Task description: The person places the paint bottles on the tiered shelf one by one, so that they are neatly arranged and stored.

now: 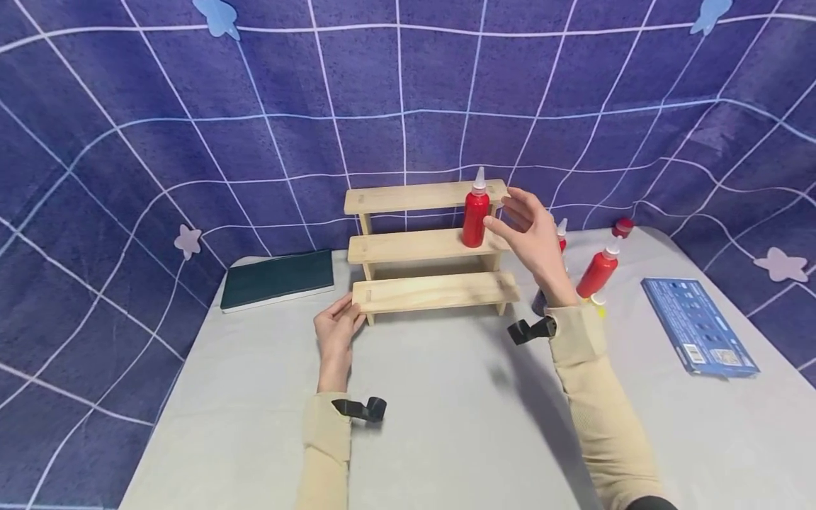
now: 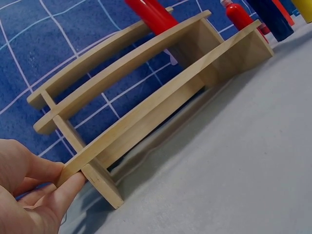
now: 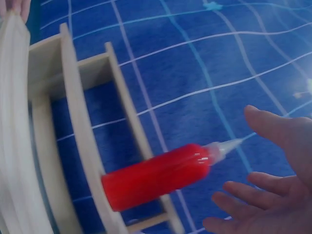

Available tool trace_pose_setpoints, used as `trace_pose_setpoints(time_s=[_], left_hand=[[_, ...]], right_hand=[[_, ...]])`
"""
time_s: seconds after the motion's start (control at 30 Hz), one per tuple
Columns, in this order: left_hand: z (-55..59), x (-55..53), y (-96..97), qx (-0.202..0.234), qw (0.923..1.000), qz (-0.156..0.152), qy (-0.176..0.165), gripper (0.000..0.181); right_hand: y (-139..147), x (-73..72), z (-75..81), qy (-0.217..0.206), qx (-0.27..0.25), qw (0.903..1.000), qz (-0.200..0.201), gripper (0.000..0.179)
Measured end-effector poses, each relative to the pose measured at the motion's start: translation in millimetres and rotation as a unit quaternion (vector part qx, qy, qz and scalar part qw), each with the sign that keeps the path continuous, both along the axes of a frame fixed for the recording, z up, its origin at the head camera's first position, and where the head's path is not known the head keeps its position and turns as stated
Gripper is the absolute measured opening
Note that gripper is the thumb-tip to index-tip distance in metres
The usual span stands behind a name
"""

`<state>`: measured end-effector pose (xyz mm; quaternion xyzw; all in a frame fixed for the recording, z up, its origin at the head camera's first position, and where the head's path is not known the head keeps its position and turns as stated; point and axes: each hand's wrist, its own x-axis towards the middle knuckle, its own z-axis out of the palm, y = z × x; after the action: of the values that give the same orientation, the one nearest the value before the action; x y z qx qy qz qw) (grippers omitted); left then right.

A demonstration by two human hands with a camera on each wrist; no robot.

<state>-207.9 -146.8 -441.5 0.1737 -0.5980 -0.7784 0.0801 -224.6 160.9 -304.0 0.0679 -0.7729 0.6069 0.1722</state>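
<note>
A three-step wooden rack (image 1: 433,292) stands on the table against the blue backdrop. On its middle step, toward the right end, a red squeeze bottle (image 1: 474,218) with a pointed clear nozzle stands upright. My left hand (image 1: 334,333) pinches the left end of the lowest step, thumb and fingers around the board's edge in the left wrist view. Just right of the bottle is my right hand (image 1: 532,237), its fingers spread. The right wrist view shows a gap between that hand (image 3: 273,180) and the bottle (image 3: 156,178), with nothing in the palm.
Right of the rack stand another red bottle (image 1: 597,273), a partly hidden red bottle (image 1: 562,237) and a dark blue bottle (image 2: 270,18). A red cap (image 1: 622,227) lies behind them. A blue box (image 1: 700,327) lies far right, a dark green book (image 1: 278,280) at left.
</note>
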Motion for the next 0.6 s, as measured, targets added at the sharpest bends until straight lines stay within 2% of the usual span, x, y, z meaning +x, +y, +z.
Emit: trace_pose_setpoints(time_s=[0.3,0.6], left_hand=[[1.7,-1.2,-1.4,0.001,1.0,0.0,0.002,0.039],[2.3,-0.8,0.6,-0.006,0.9999,-0.003,-0.009,0.04]], right_hand=[[19,37.6,9.0,0.047,-0.068,0.9966,0.005,0.06],[51,53.7,5.0,0.085,-0.154,0.9842,-0.016,0.053]])
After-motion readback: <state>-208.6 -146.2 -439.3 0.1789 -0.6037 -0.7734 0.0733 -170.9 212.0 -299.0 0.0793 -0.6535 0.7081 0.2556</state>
